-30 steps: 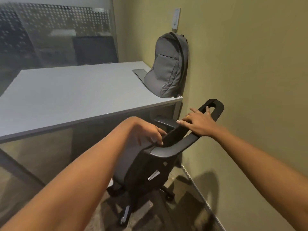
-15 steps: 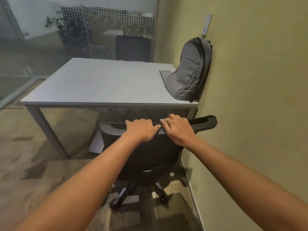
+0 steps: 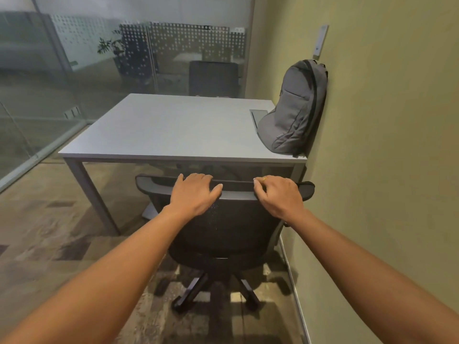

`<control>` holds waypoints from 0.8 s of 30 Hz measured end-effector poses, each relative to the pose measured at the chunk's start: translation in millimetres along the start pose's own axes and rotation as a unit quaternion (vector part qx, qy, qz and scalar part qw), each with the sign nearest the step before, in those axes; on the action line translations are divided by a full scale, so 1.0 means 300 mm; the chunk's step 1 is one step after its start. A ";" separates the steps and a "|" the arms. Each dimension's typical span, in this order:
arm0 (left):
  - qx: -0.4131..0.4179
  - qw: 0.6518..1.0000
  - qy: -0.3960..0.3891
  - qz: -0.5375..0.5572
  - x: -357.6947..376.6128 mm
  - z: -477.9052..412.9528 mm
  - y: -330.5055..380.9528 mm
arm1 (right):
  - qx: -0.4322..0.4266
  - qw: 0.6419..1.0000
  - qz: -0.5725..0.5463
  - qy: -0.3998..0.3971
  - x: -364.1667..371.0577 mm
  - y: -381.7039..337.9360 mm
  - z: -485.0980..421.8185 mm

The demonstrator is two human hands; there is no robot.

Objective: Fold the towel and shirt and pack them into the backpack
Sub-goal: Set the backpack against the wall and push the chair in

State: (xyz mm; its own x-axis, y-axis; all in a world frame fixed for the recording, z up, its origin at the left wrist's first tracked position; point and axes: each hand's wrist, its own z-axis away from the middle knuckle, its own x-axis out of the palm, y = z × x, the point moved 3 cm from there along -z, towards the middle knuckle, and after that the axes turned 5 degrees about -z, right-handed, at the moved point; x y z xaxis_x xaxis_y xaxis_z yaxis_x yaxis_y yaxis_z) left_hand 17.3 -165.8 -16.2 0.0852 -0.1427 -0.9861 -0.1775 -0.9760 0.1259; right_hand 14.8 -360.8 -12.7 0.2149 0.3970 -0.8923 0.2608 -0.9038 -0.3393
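A grey backpack [image 3: 295, 108] stands upright on the right end of the grey table [image 3: 173, 127], leaning against the wall. No towel or shirt is in view. A black mesh office chair [image 3: 223, 227] stands in front of the table, its back toward me. My left hand [image 3: 193, 194] rests on the chair's top rail with fingers laid over it and thumb stretched along the edge. My right hand [image 3: 278, 197] grips the same rail further right, fingers curled over the top.
A flat grey panel [image 3: 258, 115] lies on the table beside the backpack. The yellow-green wall [image 3: 385, 170] runs close along the right. Glass partitions [image 3: 37, 95] enclose the left and back. The chair's wheeled base [image 3: 213, 289] sits on patterned carpet.
The chair has swung round from side-on to back-on facing the table. My hands have moved apart along the top rail, and my view has pulled back and centred on the table.
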 end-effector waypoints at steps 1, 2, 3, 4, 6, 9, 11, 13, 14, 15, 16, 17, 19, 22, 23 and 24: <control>0.001 1.000 -0.005 0.002 -0.003 -0.010 0.006 | 0.001 1.000 0.004 0.003 -0.001 0.002 -0.005; 0.001 1.000 -0.006 0.002 -0.005 -0.018 0.012 | 0.005 1.000 0.009 0.005 0.000 0.007 -0.011; 0.001 1.000 -0.003 0.001 -0.005 -0.025 0.016 | 0.008 1.000 0.012 0.006 0.000 0.014 -0.019; -0.001 1.000 0.002 -0.003 -0.003 -0.030 0.020 | 0.011 1.000 0.013 0.008 0.000 0.020 -0.027; -0.009 1.000 0.009 -0.008 -0.001 -0.039 0.027 | 0.011 1.000 0.007 0.011 0.001 0.034 -0.040; -0.018 1.000 0.016 -0.009 -0.002 -0.055 0.035 | 0.008 1.000 0.006 0.019 -0.001 0.046 -0.061; -0.017 1.000 0.018 -0.009 -0.001 -0.066 0.034 | 0.005 1.000 0.011 0.018 0.004 0.052 -0.076; -0.016 1.000 0.015 -0.009 0.000 -0.076 0.024 | -0.001 1.000 0.012 0.012 0.011 0.052 -0.095; -0.015 1.000 0.012 -0.009 0.001 -0.083 0.018 | -0.005 1.000 0.014 0.004 0.013 0.049 -0.104; -0.014 1.000 0.007 -0.007 0.001 -0.089 0.012 | -0.009 1.000 0.015 -0.010 0.016 0.047 -0.114; -0.013 1.000 0.000 -0.007 0.002 -0.098 0.004 | -0.012 0.999 0.015 -0.028 0.018 0.042 -0.125; -0.013 1.000 -0.009 -0.005 0.002 -0.106 -0.004 | -0.014 0.999 0.015 -0.049 0.020 0.036 -0.137; -0.015 1.000 -0.022 -0.007 0.002 -0.126 -0.019 | -0.014 0.996 0.016 -0.086 0.025 0.026 -0.162; -0.018 1.000 -0.019 -0.012 0.003 -0.151 -0.032 | -0.006 0.995 0.015 -0.099 0.046 0.027 -0.201; -0.019 1.000 -0.014 -0.014 0.005 -0.158 -0.035 | -0.002 0.996 0.016 -0.091 0.054 0.030 -0.209; -0.018 1.000 -0.005 -0.018 0.007 -0.164 -0.039 | 0.002 0.997 0.016 -0.079 0.062 0.029 -0.216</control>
State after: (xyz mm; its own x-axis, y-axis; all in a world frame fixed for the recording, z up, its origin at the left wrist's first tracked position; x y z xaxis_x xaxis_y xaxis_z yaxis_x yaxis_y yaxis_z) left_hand 67.7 -162.6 -14.4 0.0812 -0.1069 -0.9910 -0.1387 -0.9858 0.0949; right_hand 81.9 -350.9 -13.1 0.0723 0.3386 -0.9381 0.2527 -0.9161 -0.3112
